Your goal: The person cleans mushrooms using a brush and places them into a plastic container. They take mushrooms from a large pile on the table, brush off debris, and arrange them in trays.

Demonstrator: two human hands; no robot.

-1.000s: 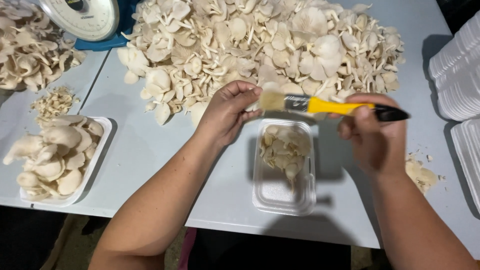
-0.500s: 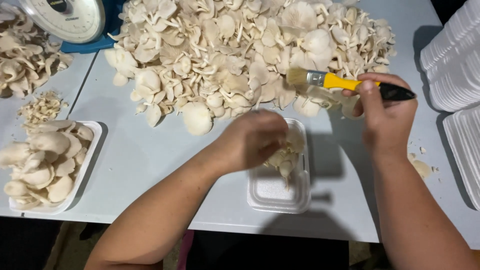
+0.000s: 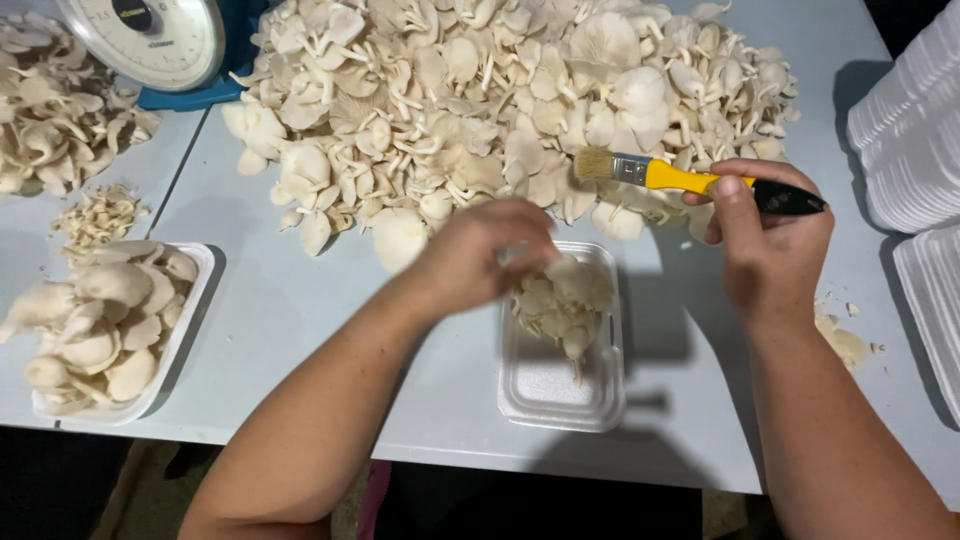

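My left hand (image 3: 478, 258) is motion-blurred over the top left corner of a small white foam tray (image 3: 560, 395). Its curled fingertips touch the pale oyster mushrooms (image 3: 562, 305) lying in the tray; the blur hides whether it grips one. My right hand (image 3: 770, 250) hovers to the right of the tray and holds a paintbrush (image 3: 680, 178) with a yellow and black handle. The bristles point left, over the near edge of a big heap of oyster mushrooms (image 3: 480, 100).
A second foam tray (image 3: 178, 350), full of mushrooms, sits at the left, with small scraps (image 3: 98, 215) behind it. A dial scale (image 3: 150, 40) stands at the back left. Stacked empty foam trays (image 3: 905, 130) are at the right. Trimmings (image 3: 842, 342) lie near my right wrist.
My left hand carried a mushroom from under the brush down to the small tray. My right hand lifted the brush slightly away and now holds it still.
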